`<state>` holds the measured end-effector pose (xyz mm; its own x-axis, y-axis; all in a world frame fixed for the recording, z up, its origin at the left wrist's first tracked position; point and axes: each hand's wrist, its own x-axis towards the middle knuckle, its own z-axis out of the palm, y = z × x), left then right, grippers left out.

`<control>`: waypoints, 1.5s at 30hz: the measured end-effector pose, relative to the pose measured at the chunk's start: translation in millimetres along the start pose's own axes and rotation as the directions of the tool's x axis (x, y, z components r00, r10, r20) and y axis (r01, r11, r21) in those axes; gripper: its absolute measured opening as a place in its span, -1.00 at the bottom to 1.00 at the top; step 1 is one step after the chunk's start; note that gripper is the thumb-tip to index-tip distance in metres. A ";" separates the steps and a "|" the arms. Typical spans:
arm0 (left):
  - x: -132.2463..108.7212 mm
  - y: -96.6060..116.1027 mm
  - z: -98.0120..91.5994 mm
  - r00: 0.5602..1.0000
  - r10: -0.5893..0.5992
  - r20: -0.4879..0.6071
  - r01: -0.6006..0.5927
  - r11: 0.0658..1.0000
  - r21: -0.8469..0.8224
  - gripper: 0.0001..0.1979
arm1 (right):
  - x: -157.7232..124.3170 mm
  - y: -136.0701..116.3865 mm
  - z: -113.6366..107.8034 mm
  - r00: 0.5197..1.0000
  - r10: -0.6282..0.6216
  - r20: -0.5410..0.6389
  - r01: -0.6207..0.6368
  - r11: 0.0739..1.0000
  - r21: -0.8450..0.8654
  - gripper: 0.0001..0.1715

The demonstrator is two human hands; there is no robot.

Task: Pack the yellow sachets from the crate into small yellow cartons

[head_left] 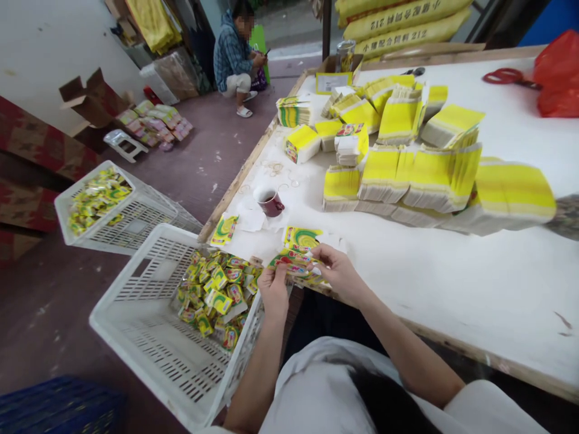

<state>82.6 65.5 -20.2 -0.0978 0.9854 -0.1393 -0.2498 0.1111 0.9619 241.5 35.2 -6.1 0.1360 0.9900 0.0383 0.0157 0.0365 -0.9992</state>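
Observation:
Both my hands hold a small flat yellow-green carton (295, 263) at the near edge of the white table (452, 265). My left hand (274, 289) pinches its left end. My right hand (337, 271) grips its right side with fingers curled. A few more flat cartons (302, 237) lie just behind it on the table. Left of my hands stands a white plastic crate (149, 337) with several folded small boxes (212, 295) piled in its far corner.
Large stacks of flat yellow cartons (434, 169) cover the middle of the table. A dark red cup (270, 201) stands near the table's left edge. A second crate (113, 208) with boxes sits further left. Red scissors (509, 76) lie far right. A person crouches on the floor (235, 57).

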 end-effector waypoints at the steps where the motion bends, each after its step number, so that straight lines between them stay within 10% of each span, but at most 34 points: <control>1: 1.9 2.6 -2.8 1.000 0.006 0.026 -0.006 1.000 0.016 -0.61 | 1.7 -0.5 -6.0 0.998 -0.052 -0.031 0.048 0.994 -0.102 -0.93; 7: 7.6 41.6 -17.2 0.947 0.164 0.275 -0.243 0.927 0.284 -0.24 | 1.9 -11.3 -27.6 0.936 -0.316 0.153 0.344 0.741 -0.577 -0.74; 11: 1.7 49.1 -11.3 0.875 -0.041 0.482 -0.292 0.750 0.594 -0.21 | -9.1 -15.1 -8.3 0.876 -0.367 0.315 0.482 0.710 -0.514 -0.75; 16: -9.6 36.9 0.1 0.906 -0.004 0.424 -0.302 0.695 0.653 -0.39 | -11.7 -5.6 6.8 0.957 -0.234 -0.172 0.184 0.947 -0.264 -0.20; 19: -14.0 32.2 2.5 0.909 0.046 0.413 -0.323 0.705 0.632 -0.33 | -9.9 -3.2 9.8 0.996 0.072 0.056 -0.084 0.968 0.238 -0.23; 21: -15.0 29.6 2.3 0.908 0.070 0.414 -0.339 0.704 0.624 -0.31 | -10.3 -4.4 11.6 0.941 0.173 0.290 -0.289 0.856 0.429 -0.24; 27: -12.7 19.9 -1.8 0.869 0.108 0.483 -0.402 0.725 0.560 -0.37 | -11.9 -1.7 14.3 0.881 0.243 0.406 -0.437 0.747 0.501 -0.12; 32: -11.7 15.2 -4.0 0.817 0.142 0.558 -0.473 0.719 0.509 -0.46 | -8.3 2.7 14.1 0.921 0.212 0.326 -0.342 0.840 0.421 -0.29; 38: -13.7 15.9 -3.8 0.855 0.009 0.519 -0.368 0.715 0.594 -0.37 | -10.4 -2.2 11.5 0.969 -0.034 0.246 0.007 0.994 0.111 -0.31; 45: -10.5 7.6 -4.0 0.879 0.134 0.457 -0.430 0.637 0.639 -0.32 | -15.2 12.1 10.7 0.972 -0.199 0.125 0.226 0.936 -0.270 -0.28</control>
<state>77.9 55.4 -12.4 0.3208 0.9402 0.1142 0.4989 -0.2702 0.8235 229.0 22.1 -18.9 0.0051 0.9721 0.2344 0.3129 0.2211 -0.9237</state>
